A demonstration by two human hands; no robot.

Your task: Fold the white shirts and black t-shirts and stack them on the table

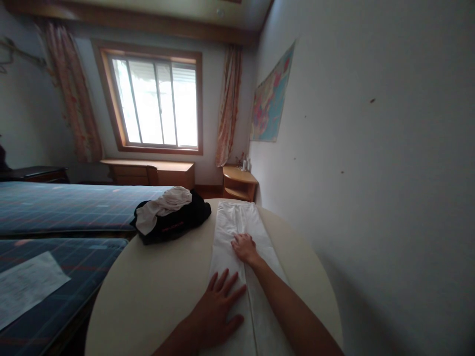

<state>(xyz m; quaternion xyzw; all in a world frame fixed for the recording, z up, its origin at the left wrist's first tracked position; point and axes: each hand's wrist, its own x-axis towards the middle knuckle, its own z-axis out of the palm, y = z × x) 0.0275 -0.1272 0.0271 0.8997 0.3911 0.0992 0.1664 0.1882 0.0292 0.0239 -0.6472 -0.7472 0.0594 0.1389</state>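
Note:
White trousers point(227, 217) lie lengthwise on a round cream table point(148, 282), waistband at the far end and the legs side by side toward me. My left hand point(218, 311) rests palm down with fingers spread on the near part of the left leg. Farther up, my right hand point(244, 248) lies on the cloth close to the middle line, its fingers slightly bent and apart. Neither hand lifts the fabric. My right forearm covers part of the right leg.
Left on the table is a pile of black clothing point(196, 212) with a crumpled whitish cloth point(166, 201) on top. Plaid beds point(85, 205) stand to the left, the nearer holding a paper sheet point(29, 284). A white wall point(389, 198) runs along the right.

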